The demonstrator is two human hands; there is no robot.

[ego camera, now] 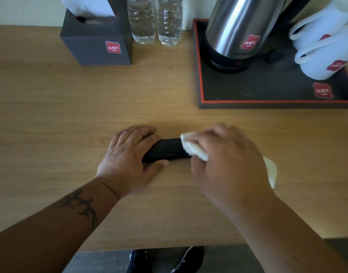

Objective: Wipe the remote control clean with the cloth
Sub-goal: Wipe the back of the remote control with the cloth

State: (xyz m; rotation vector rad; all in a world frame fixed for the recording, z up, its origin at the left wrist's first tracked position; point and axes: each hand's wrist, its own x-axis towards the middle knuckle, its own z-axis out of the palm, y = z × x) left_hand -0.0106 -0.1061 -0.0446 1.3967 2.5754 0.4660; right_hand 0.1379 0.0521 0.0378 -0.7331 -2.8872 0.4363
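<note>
A black remote control (166, 149) lies flat on the wooden table (50, 115), its length running left to right. My left hand (127, 158) covers its left end, fingers over the far edge and thumb along the near edge. My right hand (226, 160) holds a pale cream cloth (190, 146) and presses it onto the remote's right end. Part of the cloth sticks out behind my right hand. The remote's right end is hidden under the cloth.
At the back stand a dark tissue box (96, 40) and two water bottles (155, 20). A black tray with a red rim (267, 104) at the back right carries a steel kettle (240, 30) and two white cups (325, 46). The table's front edge lies near my forearms.
</note>
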